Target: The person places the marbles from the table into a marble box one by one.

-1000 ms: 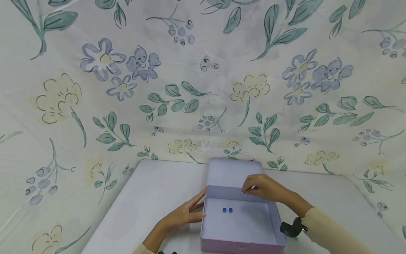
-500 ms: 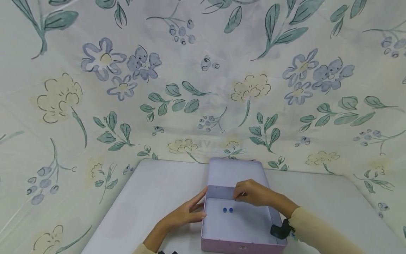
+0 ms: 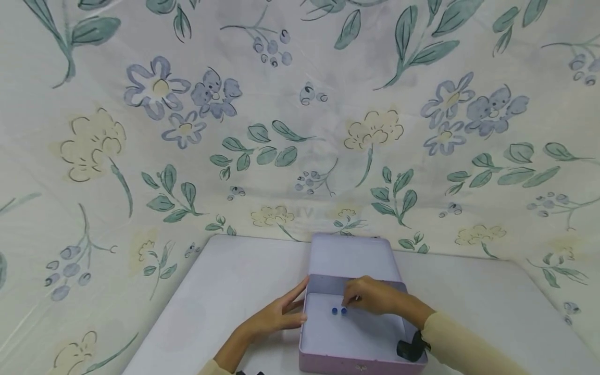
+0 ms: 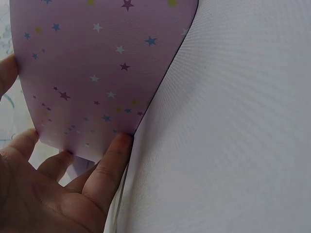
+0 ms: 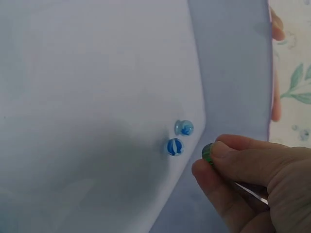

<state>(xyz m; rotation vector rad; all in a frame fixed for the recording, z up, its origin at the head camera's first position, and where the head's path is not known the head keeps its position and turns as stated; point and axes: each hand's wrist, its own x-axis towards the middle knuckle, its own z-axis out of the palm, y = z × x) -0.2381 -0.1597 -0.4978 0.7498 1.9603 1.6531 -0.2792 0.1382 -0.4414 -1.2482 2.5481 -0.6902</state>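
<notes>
A box [image 3: 363,362] with a pale lilac inside and its lid [image 3: 353,253] tipped back stands on the white table. Two blue glass marbles [image 3: 335,311] lie side by side on its floor, also plain as swirled blue marbles [image 5: 175,146] in the right wrist view. My right hand [image 3: 372,296] is inside the box just behind them, thumb and finger pinching a green marble [image 5: 207,153], partly hidden by the fingertips. Against the box's outer left wall rests my left hand [image 3: 269,317], fingers spread; its fingertips touch the star-printed pink side [image 4: 92,63] in the left wrist view.
The white table [image 3: 225,265] runs out on both sides of the box. Behind it hangs a flower-printed cloth [image 3: 281,192]. A black strap device [image 3: 411,348] on my right wrist hangs over the box's right wall.
My right hand has moved left and down into the box, bringing the green marble close to the blue ones. My left hand has stayed at the box's left wall.
</notes>
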